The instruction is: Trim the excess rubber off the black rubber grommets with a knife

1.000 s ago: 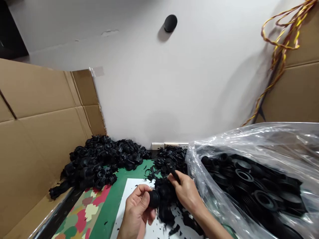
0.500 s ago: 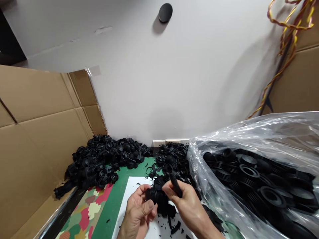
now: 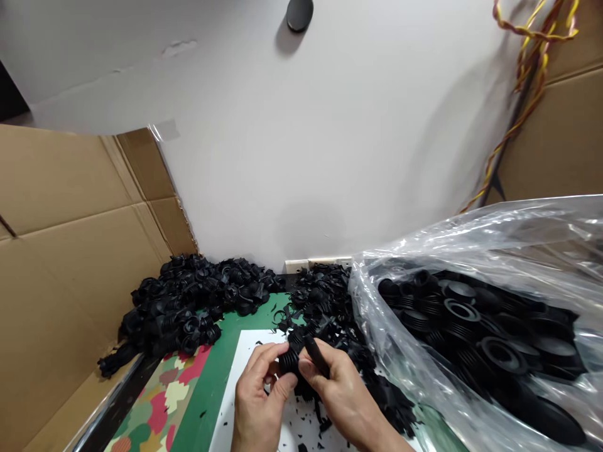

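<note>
My left hand (image 3: 257, 398) is closed, with thumb and fingertips gripping a small black ribbed rubber bellows (image 3: 287, 362). In my right hand (image 3: 342, 386) the fingers wrap round a black stick-like tool handle (image 3: 316, 356); its working end is hidden by the hand and the dark pieces. The right fingertips are close against the bellows' right side, and whether they touch it I cannot tell. Both hands are over a white sheet (image 3: 245, 358) strewn with black rubber scraps (image 3: 325, 425).
Black ribbed rubber pieces (image 3: 188, 307) are heaped at the left beside a cardboard wall (image 3: 80, 251). Rubber trimmings (image 3: 325, 304) pile up behind my hands. At the right, a clear plastic bag (image 3: 365, 314) holds larger black bellows (image 3: 464, 314). Twisted yellow-brown wire (image 3: 522, 119) hangs beyond it.
My right hand has shifted slightly left, and the tool handle leans more to the left. The left hand has turned a little round the bellows. The whole view has shifted slightly.
</note>
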`<act>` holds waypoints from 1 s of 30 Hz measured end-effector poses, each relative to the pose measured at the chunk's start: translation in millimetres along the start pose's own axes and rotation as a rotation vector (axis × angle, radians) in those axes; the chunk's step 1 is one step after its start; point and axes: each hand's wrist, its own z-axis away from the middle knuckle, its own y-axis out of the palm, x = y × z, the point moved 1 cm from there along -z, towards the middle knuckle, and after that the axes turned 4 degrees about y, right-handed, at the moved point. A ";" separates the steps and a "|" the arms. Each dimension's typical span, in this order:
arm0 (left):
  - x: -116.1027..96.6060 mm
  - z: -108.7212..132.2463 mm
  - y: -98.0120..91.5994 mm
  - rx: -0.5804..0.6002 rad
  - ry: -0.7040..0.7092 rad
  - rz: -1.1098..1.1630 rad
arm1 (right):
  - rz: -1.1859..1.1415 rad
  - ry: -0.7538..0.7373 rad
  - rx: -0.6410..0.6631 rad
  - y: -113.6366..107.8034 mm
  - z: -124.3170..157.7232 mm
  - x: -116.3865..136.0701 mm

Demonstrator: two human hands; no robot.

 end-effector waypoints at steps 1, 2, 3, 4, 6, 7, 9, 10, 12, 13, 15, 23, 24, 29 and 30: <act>1.2 0.3 0.0 -0.021 -0.023 0.040 | -0.021 0.004 0.009 0.4 -0.2 0.1; 2.3 0.5 0.2 -0.039 -0.060 0.093 | -0.046 0.009 0.020 1.1 -0.4 -0.1; 3.3 0.5 0.5 -0.052 -0.104 0.145 | -0.071 0.015 0.034 2.0 -0.7 -0.6; 3.8 0.5 0.8 -0.058 -0.147 0.189 | -0.094 0.020 0.047 3.0 -1.1 -1.5; 3.6 0.1 0.9 -0.064 -0.209 0.244 | -0.130 0.036 0.062 5.0 -2.2 -4.5; 3.0 -0.1 0.7 -0.071 -0.222 0.261 | -0.145 0.052 0.063 5.8 -2.9 -6.5; 1.8 -0.5 -0.1 -0.092 -0.225 0.284 | -0.174 0.089 0.056 7.2 -4.1 -10.5; 1.3 -0.5 -0.4 -0.103 -0.222 0.289 | -0.192 0.107 0.056 7.8 -4.7 -12.2; 0.3 -0.4 -0.3 -0.123 -0.223 0.293 | -0.224 0.131 0.061 8.8 -5.3 -14.5; -0.3 -0.2 0.3 -0.128 -0.227 0.294 | -0.234 0.139 0.064 9.3 -5.3 -15.1; -2.4 0.5 2.5 -0.155 -0.219 0.295 | -0.245 0.149 0.070 9.8 -5.0 -15.7; -9.5 3.9 11.5 -0.254 -0.170 0.320 | -0.281 0.150 0.080 9.6 -3.8 -17.0; -9.5 4.0 11.6 -0.249 -0.183 0.327 | -0.283 0.150 0.077 9.6 -3.6 -16.5; -7.3 3.0 7.8 -0.223 -0.199 0.331 | -0.274 0.163 0.057 10.8 -2.2 -13.8; -6.1 2.5 6.4 -0.207 -0.205 0.324 | -0.267 0.164 0.056 11.3 -2.1 -13.7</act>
